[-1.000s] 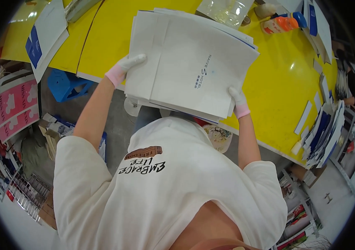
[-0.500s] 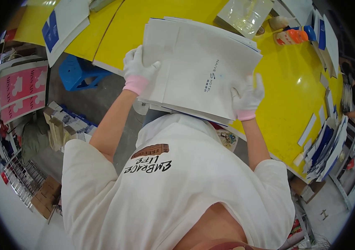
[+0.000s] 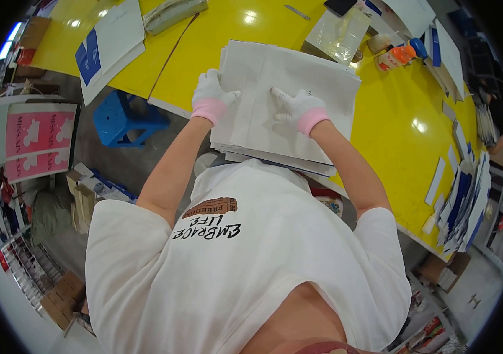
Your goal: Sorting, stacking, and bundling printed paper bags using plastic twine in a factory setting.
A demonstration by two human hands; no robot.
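Observation:
A thick stack of large white sheets [image 3: 316, 88] lies on the yellow table [image 3: 393, 135], overhanging its near edge in front of me. Both my hands wear white gloves with pink cuffs. My left hand [image 3: 211, 94] lies on the stack's left edge, with the thumb pointing inward across the top sheet. My right hand [image 3: 296, 107] presses flat on the middle of the top sheet, fingers spread. Neither hand grips anything.
A clear plastic bag [image 3: 340, 35] and an orange bottle [image 3: 399, 56] sit beyond the stack. Blue and white sheets [image 3: 107, 47] lie at far left, more paper piles [image 3: 464, 206] at the right edge. A blue stool [image 3: 124, 118] and pink signs [image 3: 39, 141] stand on the floor.
The stack, held up by its two sides before, now lies on the table. My hands have moved from its edges onto its top.

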